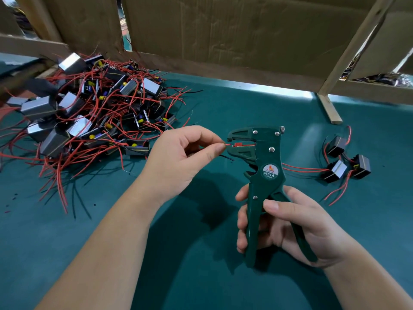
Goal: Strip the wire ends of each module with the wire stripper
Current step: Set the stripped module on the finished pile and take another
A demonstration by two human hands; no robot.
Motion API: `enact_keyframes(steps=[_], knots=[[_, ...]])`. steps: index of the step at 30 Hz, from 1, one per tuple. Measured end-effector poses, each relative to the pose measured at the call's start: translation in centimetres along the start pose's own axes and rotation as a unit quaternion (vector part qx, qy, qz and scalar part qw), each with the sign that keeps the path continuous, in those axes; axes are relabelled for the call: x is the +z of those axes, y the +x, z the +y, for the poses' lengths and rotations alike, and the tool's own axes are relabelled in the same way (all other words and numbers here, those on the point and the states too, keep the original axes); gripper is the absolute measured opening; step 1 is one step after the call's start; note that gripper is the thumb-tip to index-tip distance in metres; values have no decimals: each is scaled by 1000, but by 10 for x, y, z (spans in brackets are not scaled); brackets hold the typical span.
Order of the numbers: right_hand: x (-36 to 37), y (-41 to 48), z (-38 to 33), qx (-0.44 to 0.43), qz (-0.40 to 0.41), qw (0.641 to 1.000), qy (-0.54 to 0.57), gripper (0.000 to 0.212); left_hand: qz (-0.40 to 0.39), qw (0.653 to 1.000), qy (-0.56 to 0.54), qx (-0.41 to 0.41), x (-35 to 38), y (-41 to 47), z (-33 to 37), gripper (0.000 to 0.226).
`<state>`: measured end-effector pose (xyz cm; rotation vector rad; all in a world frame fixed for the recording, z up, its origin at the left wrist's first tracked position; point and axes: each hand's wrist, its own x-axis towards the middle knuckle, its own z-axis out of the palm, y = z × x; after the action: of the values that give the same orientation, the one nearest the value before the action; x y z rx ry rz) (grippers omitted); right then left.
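My right hand (288,222) grips the handles of a green wire stripper (261,175), held upright with its jaws pointing left. My left hand (181,162) pinches a thin red wire (228,144) between thumb and forefinger, and the wire's tip sits at the mouth of the stripper's jaws. A black wire (226,157) pokes out below my left fingers. The module these wires belong to is hidden behind my left hand. A big pile of modules (93,113) with red and black wires lies at the left. Three modules (344,162) lie at the right.
The work surface is a green mat (201,253). Cardboard panels (223,30) on wooden frames stand along the back, with a wooden foot (330,108) resting on the mat at the right. Small bits of stripped insulation (11,198) dot the mat at the far left.
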<state>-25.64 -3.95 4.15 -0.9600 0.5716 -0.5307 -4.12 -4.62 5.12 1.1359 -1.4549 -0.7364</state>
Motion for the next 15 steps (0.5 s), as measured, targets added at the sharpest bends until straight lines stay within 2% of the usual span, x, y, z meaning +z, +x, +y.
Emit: enact_keyframes(steps=[4, 9, 15], knots=[[0, -1, 0, 10, 12, 1000, -7, 50, 6, 999, 36, 33, 0, -1, 0, 18], [2, -1, 0, 22, 19, 999, -18, 49, 21, 997, 64, 30, 0, -1, 0, 29], [5, 0, 3, 26, 56, 998, -9, 54, 29, 997, 63, 25, 0, -1, -5, 23]])
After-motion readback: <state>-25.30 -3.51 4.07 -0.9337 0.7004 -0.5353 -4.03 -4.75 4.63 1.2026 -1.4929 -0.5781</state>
